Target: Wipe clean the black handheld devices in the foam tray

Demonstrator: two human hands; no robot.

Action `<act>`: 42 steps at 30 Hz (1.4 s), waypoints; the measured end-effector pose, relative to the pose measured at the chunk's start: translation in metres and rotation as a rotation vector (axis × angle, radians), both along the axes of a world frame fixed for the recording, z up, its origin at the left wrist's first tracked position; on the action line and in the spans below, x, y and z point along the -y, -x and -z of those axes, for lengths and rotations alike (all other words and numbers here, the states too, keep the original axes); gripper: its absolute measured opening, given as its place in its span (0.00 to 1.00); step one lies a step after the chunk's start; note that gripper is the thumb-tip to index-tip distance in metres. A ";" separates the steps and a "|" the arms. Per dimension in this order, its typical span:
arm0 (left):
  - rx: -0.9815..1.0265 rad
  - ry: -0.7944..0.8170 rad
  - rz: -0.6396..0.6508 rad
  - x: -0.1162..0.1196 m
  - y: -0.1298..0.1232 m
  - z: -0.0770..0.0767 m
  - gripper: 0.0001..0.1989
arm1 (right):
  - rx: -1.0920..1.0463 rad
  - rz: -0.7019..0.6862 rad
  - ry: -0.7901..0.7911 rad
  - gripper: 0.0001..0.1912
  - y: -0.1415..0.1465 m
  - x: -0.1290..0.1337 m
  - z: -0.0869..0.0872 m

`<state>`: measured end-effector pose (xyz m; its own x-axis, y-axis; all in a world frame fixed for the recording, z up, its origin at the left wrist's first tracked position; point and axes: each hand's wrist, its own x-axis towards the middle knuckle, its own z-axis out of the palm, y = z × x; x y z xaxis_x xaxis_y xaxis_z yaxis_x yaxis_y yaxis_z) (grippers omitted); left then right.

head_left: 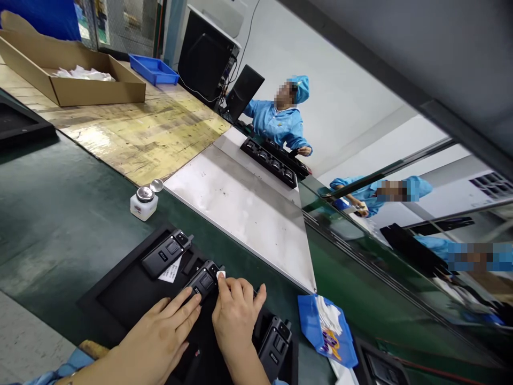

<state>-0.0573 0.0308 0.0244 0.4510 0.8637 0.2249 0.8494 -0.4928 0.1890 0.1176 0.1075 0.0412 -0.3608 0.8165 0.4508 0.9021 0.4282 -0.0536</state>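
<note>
A black tray [120, 291] lies on the green belt at the bottom of the view and holds three small black devices. My left hand [160, 334] rests flat on the tray with its fingertips against the middle device [202, 280]. My right hand [236, 315] pinches a small white wipe [221, 275] against that device's upper end. Another device [166, 253] lies to the upper left in the tray, with a white label [171, 270] beside it. A third device [276, 342] sits to the right of my right hand.
A white dispenser bottle with a metal top [144, 200] stands on the green belt [52, 214]. A blue packet of white wipes [326, 329] lies to the right. Farther off are a steel plate [240, 208], a cardboard box [72, 69], a blue bin [154, 69] and co-workers in blue.
</note>
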 end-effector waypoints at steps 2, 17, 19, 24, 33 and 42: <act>0.009 -0.030 0.001 0.000 0.001 -0.001 0.30 | -0.011 -0.016 -0.001 0.16 -0.002 0.003 0.001; 0.065 -0.039 -0.009 -0.002 0.001 -0.001 0.30 | 0.064 -0.332 0.007 0.17 -0.003 -0.041 -0.011; 0.072 -0.036 -0.018 -0.001 0.001 -0.001 0.30 | 0.077 -0.432 0.014 0.17 -0.011 -0.044 -0.013; 0.083 -0.032 -0.010 0.000 0.001 0.003 0.28 | 0.074 -0.569 0.024 0.16 -0.031 -0.051 -0.019; 0.039 -0.023 -0.022 0.003 0.001 0.004 0.31 | 0.073 -0.578 0.030 0.16 -0.056 -0.045 -0.020; 0.012 -0.014 0.004 0.002 0.004 0.003 0.31 | -0.231 -0.399 0.046 0.08 -0.030 -0.035 -0.022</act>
<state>-0.0609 0.0286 0.0216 0.4516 0.8588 0.2419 0.8452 -0.4986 0.1923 0.1478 0.1425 0.0635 -0.5451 0.6552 0.5231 0.6296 0.7319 -0.2607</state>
